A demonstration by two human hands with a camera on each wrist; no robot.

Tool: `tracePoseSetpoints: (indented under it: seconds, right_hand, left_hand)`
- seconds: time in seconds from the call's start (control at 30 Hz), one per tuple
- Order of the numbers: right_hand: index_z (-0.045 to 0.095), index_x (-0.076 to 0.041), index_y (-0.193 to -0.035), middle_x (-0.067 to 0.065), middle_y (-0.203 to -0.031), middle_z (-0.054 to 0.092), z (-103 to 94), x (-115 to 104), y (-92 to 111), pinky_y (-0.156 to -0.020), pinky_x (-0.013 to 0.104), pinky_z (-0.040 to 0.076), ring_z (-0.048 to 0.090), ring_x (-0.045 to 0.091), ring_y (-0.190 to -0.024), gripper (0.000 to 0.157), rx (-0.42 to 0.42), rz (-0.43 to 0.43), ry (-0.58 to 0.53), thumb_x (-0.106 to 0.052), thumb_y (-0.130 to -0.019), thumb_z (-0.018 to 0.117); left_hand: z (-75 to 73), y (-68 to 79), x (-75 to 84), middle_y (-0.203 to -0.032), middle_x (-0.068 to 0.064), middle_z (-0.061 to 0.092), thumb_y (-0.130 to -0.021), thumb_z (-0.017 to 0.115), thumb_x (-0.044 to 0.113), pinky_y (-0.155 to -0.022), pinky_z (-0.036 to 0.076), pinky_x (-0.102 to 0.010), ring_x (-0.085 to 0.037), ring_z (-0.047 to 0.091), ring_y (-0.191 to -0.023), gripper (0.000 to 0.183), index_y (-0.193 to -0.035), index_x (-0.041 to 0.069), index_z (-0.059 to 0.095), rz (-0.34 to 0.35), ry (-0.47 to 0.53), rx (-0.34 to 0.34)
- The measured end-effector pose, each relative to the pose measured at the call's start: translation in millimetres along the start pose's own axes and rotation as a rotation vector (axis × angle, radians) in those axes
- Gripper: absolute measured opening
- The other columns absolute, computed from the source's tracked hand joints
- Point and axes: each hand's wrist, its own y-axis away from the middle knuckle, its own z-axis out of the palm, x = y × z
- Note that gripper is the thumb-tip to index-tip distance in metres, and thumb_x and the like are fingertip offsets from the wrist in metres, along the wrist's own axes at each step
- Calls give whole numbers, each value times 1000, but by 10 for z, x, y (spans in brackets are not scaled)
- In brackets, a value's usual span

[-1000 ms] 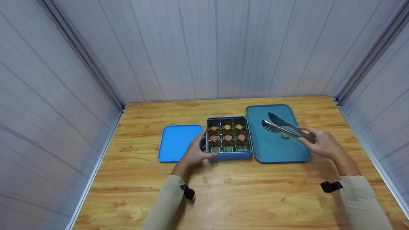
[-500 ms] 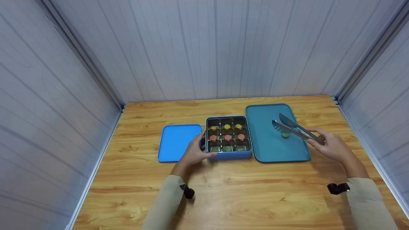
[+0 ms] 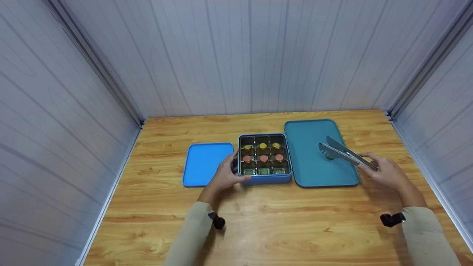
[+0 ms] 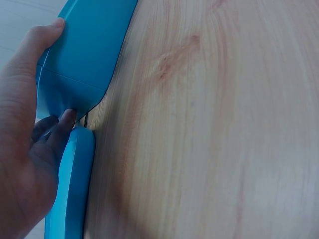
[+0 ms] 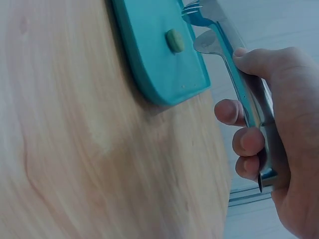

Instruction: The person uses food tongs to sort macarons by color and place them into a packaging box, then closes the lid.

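Observation:
My left hand (image 3: 225, 175) grips the near-left corner of a blue lunch box (image 3: 269, 180), thumb on its front wall (image 4: 75, 55) and fingers against the side. Inside are rows of compartments: yellow pieces at the back, pink round pieces in the middle, green pieces in front. The front-right compartment shows just its ridged bottom. In my right hand (image 3: 386, 171) I hold metal tongs (image 3: 345, 155), their tips apart above the teal tray (image 3: 314, 173). One green round piece (image 5: 174, 41) lies on that tray, partly hidden beneath the tongs in the head view.
A blue lid (image 3: 207, 166) lies flat left of the box, close to my left hand. The tray stands right beside the box. Bare wooden tabletop (image 3: 288, 221) stretches in front, and pale panels (image 3: 229, 59) enclose the back and sides.
My right hand has moved the tongs right and slightly nearer me, so their tips now overlap the green piece in the head view. The left hand and the box stay put.

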Motion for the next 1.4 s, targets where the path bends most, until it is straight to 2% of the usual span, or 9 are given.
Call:
tracePoseSetpoints:
  seconds: [0.23, 0.4, 0.6, 0.83, 1.17, 1.4]
  right_hand:
    - [63, -7, -152, -1, -68, 55, 46, 59, -1, -51, 27, 38, 44, 7, -53, 44, -26, 2, -16, -27, -114, 70]
    - [63, -5, -152, -1, -69, 55, 55, 67, 9, -51, 27, 39, 45, 9, -54, 44, -54, 27, -27, -28, -115, 68]
    - [66, -4, -149, -5, -64, 49, 47, 65, 7, -50, 26, 35, 39, 6, -51, 41, -26, 9, -20, -27, -114, 68]
    - [68, -7, -145, -7, -64, 44, 48, 65, 12, -50, 27, 34, 37, 6, -52, 36, -22, -4, -10, -26, -114, 69]
    - [68, -5, -139, -7, -64, 48, 57, 61, 6, -51, 26, 34, 37, 4, -52, 29, -26, -29, -28, -20, -114, 68]
    - [70, -5, -133, -9, -64, 45, 62, 63, -7, -50, 24, 33, 36, 0, -52, 23, -9, -57, -37, -14, -112, 71]
  left_hand:
    - [-3, 7, 2, -177, -22, 42, -86, 101, 28, -132, 47, -54, -42, 46, -164, 122, -181, 14, 25, -13, -2, 11]
    - [-7, 12, -7, -177, -24, 42, -87, 100, 31, -131, 47, -56, -44, 48, -163, 123, -181, 10, 24, 14, 4, 2]
    - [-15, 11, -11, -175, -24, 43, -88, 99, 38, -129, 48, -59, -45, 47, -163, 124, -181, 9, 23, 45, -18, -4]
    - [-11, 26, 22, -178, -24, 40, -89, 99, 32, -130, 48, -58, -44, 46, -165, 122, -181, 10, 22, 35, 5, -16]
    - [-16, 12, -1, -178, -24, 40, -88, 99, 32, -131, 47, -59, -44, 44, -165, 123, -182, 11, 22, 40, -9, -15]
    - [-13, 13, -25, -177, -25, 42, -87, 100, 41, -131, 46, -61, -46, 45, -164, 125, -181, 10, 23, 48, -22, -6]
